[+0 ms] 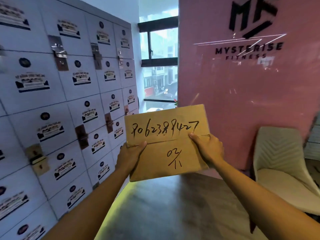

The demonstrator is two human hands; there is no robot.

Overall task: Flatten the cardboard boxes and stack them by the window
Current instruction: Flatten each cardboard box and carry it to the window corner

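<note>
A brown cardboard box (167,142) with black handwritten numbers on its facing side is held up in front of me at chest height. My left hand (129,157) grips its left edge, thumb over the front by the flap seam. My right hand (208,148) grips its right edge, thumb on the same seam. The two flaps on the facing side are closed and meet at that seam. The window (159,66) stands straight ahead beyond the box, at the end of a narrow passage.
White lockers (60,110) with stickers and padlocks line the left side. A pink wall (242,92) with a black logo closes the right side. A cream chair (284,167) stands at the right by that wall. Grey floor (173,205) runs ahead toward the window.
</note>
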